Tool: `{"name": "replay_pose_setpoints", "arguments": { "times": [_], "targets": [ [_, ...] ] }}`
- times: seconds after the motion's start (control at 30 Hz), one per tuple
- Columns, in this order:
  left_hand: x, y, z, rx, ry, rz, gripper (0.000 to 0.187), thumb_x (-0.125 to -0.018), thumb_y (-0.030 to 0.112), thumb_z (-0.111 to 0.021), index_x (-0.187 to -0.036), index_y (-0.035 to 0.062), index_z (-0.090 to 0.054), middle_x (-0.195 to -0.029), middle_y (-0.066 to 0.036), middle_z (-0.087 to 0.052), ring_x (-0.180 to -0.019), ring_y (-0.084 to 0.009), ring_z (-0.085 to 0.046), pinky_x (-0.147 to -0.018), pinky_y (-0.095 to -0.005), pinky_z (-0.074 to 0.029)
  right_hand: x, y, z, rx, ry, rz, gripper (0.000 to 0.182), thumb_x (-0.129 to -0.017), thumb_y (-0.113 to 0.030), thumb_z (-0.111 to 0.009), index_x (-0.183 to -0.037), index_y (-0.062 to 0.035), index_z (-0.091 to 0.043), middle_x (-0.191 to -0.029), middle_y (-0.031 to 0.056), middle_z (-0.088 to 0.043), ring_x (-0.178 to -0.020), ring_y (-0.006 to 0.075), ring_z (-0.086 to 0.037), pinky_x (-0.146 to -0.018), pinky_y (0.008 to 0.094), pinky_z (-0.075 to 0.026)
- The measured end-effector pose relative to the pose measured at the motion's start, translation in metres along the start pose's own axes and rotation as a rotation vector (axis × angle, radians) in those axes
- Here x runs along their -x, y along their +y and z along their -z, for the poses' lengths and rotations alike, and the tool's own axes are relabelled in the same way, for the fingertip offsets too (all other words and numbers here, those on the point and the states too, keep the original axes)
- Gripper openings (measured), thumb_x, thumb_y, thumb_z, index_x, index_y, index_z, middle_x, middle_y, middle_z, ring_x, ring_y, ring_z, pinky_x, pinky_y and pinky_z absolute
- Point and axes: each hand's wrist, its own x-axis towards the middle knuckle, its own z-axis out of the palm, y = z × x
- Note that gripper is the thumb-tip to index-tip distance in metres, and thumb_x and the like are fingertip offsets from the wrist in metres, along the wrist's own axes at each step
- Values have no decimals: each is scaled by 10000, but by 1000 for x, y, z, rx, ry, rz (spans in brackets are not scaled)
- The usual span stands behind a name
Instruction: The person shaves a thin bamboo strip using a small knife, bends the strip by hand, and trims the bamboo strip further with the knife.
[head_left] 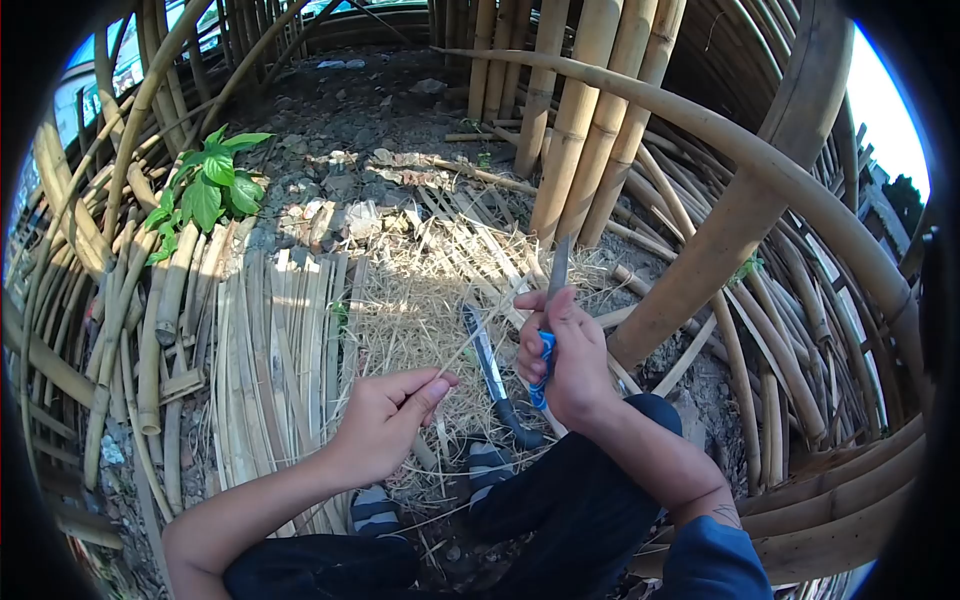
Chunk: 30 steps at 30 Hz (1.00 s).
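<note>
The right hand (pixel 560 355) is closed around the blue handle of a knife (pixel 553 300), whose grey blade points up and away from the person. The left hand (pixel 385 420) pinches a thin bamboo sliver (pixel 468 348) between thumb and fingers, the rest of the hand loosely curled; the sliver runs up and to the right toward the knife hand. Between the two hands, on the ground, lies a second blade, a dark-handled machete (pixel 492 372), resting on a bed of dry shavings (pixel 410 300). Two striped sandals (pixel 375 510) show just below the hands. To the left lies a flat stack of split bamboo strips (pixel 275 340), with one green leafy plant (pixel 210 185) beyond it. Upright bamboo poles (pixel 580 110) stand behind. No writing or brand can be read anywhere.
</note>
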Motion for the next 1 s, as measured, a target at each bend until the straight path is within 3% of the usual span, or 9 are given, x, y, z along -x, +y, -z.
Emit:
{"name": "replay_pose_setpoints", "arguments": {
  "times": [0.1,0.23,0.27,0.43,0.77,0.83,0.87,0.93,1.0],
  "targets": [
    [0,-6,4,-126,109,-43,248,-978,170,-539,-1072,-13,-677,-661,3,-531,-607,-55,-468,-532,-240,-391,0,7,14,19,-67,99,483,-1012,-476,-347,-1029,-18,-499,-642,0,-432,-498,71,-363,-460,222,-312],
    [5,-1,-3,-327,142,-159,208,-955,127,-563,-1048,-16,-682,-632,-49,-536,-573,-84,-481,-527,-270,-402,13,17,0,437,-471,-123,358,-1018,-365,-430,-931,-30,-522,-626,-11,-438,-516,53,-375,-462,217,-298],
    [7,0,-6,-332,131,-153,208,-955,127,-563,-1048,-16,-682,-632,-49,-536,-573,-84,-481,-527,-270,-402,10,14,-2,413,-415,-254,286,-1007,-290,-485,-890,-33,-532,-611,-24,-441,-516,43,-371,-451,221,-286],
    [11,-4,-4,-526,215,-438,129,-921,33,-556,-932,-49,-655,-643,-147,-556,-522,-195,-509,-504,-318,-397,6,9,1,358,-351,-310,243,-967,-246,-573,-872,-23,-554,-596,-35,-482,-484,24,-380,-435,200,-295],
    [23,2,8,-593,183,-377,129,-923,13,-531,-896,-54,-638,-608,-144,-527,-499,-211,-499,-487,-323,-385,-18,-16,29,416,-213,-274,277,-976,-260,-555,-812,-36,-560,-595,-24,-480,-437,35,-329,-403,200,-236],
    [31,11,14,-654,209,-379,152,-939,44,-530,-903,-43,-649,-593,-119,-515,-500,-154,-491,-481,-309,-382,-31,-27,52,259,34,-298,289,-983,-267,-540,-817,-32,-564,-575,-28,-474,-431,36,-350,-411,187,-275],
    [33,16,17,-654,211,-379,152,-939,44,-530,-903,-43,-649,-593,-119,-515,-500,-154,-491,-481,-309,-382,-30,-28,52,260,33,-298,289,-983,-267,-540,-817,-32,-564,-575,-28,-474,-431,36,-350,-411,187,-275],
    [33,25,22,-497,245,-178,189,-963,97,-525,-923,-25,-663,-586,-56,-508,-536,-86,-482,-493,-280,-379,-24,-28,49,249,149,-201,293,-991,-276,-522,-823,-38,-551,-582,-28,-464,-438,37,-330,-419,199,-270],
    [29,22,24,-382,220,-51,211,-973,122,-518,-932,-21,-667,-591,-26,-499,-556,-68,-469,-509,-263,-376,-12,-16,33,291,11,-116,292,-992,-273,-522,-824,-36,-552,-592,-30,-466,-455,37,-339,-432,203,-277]
  ]
}}
